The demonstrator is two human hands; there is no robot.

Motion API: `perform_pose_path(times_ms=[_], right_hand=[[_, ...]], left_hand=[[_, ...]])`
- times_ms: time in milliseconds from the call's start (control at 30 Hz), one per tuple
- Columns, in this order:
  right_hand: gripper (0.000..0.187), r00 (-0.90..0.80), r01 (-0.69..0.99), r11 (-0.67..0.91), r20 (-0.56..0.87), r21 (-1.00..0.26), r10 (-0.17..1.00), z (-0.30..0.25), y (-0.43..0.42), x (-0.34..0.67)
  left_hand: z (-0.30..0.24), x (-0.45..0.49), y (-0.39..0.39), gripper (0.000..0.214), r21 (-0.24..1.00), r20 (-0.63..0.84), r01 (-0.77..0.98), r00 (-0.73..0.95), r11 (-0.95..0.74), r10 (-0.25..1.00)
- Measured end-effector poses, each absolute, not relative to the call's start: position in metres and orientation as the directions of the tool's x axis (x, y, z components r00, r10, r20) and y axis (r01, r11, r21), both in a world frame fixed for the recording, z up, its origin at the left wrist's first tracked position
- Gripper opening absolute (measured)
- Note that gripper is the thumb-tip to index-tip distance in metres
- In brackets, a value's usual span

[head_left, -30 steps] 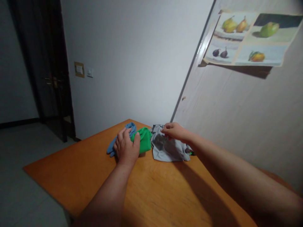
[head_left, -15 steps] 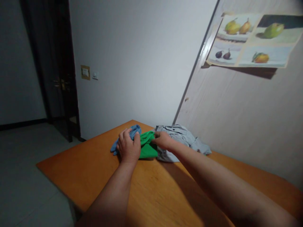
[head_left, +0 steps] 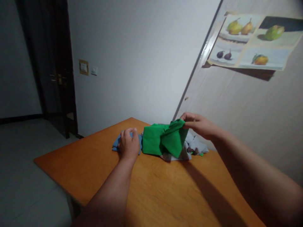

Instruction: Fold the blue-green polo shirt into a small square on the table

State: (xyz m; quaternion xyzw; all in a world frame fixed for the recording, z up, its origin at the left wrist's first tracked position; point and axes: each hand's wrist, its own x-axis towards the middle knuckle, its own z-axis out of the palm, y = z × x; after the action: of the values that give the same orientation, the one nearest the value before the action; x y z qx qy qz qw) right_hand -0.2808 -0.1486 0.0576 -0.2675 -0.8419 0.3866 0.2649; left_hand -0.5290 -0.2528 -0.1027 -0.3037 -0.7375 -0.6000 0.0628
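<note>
My right hand (head_left: 200,125) pinches a corner of a green cloth (head_left: 163,141) and holds it lifted above the far part of the orange wooden table (head_left: 146,186). The cloth hangs spread out between my two hands. My left hand (head_left: 129,146) rests with curled fingers on a blue cloth (head_left: 116,144) that lies on the table to the left. A grey garment (head_left: 195,146) lies crumpled behind the green cloth, partly hidden by it.
The table stands against a pale wall on the right, where a fruit poster (head_left: 251,42) hangs. A dark door (head_left: 53,72) and a wall switch (head_left: 84,67) are at the back left. The tiled floor (head_left: 26,170) lies beyond the table's left edge.
My right hand has taken hold of the green cloth and lifted it up and to the right, unfolding it. My left hand stays pressed on the blue cloth.
</note>
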Motion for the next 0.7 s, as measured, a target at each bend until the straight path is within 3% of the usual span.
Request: perform_pose_path(times_ms=[100, 133, 200, 300, 433, 500, 633, 700], right_hand=[[0.026, -0.821, 0.525, 0.472, -0.276, -0.709, 0.499, 0.055, -0.166, -0.256], [0.029, -0.804, 0.583, 0.463, -0.390, -0.668, 0.450, 0.052, -0.169, -0.250], [0.031, -0.780, 0.624, 0.477, -0.460, -0.618, 0.424, 0.043, -0.171, -0.244], [0.029, -0.761, 0.633, 0.542, -0.316, -0.553, 0.566, 0.023, -0.163, -0.247], [0.015, -0.671, 0.697, 0.626, -0.009, -0.350, 0.741, 0.002, -0.147, -0.260], [0.017, -0.607, 0.753, 0.612, 0.105, -0.243, 0.788, -0.003, -0.144, -0.267], [0.041, -0.546, 0.831, 0.555, 0.168, -0.011, 0.821, -0.012, -0.146, -0.279], [0.039, -0.551, 0.834, 0.543, 0.139, 0.095, 0.823, -0.019, -0.150, -0.285]], left_hand=[[-0.105, -0.529, -0.251, 0.034, 0.838, 0.465, 0.537, -0.795, 0.097, 0.390], [-0.106, -0.529, -0.250, 0.034, 0.830, 0.477, 0.550, -0.784, 0.089, 0.398], [-0.108, -0.530, -0.248, 0.033, 0.813, 0.504, 0.579, -0.754, 0.062, 0.421], [-0.111, -0.529, -0.245, 0.031, 0.793, 0.542, 0.609, -0.707, 0.002, 0.455], [-0.111, -0.525, -0.246, 0.029, 0.763, 0.596, 0.640, -0.641, -0.091, 0.484], [-0.110, -0.523, -0.246, 0.030, 0.750, 0.611, 0.652, -0.613, -0.117, 0.501], [-0.110, -0.523, -0.246, 0.034, 0.763, 0.591, 0.628, -0.583, -0.153, 0.557], [-0.110, -0.523, -0.245, 0.035, 0.774, 0.579, 0.612, -0.578, -0.164, 0.574]])
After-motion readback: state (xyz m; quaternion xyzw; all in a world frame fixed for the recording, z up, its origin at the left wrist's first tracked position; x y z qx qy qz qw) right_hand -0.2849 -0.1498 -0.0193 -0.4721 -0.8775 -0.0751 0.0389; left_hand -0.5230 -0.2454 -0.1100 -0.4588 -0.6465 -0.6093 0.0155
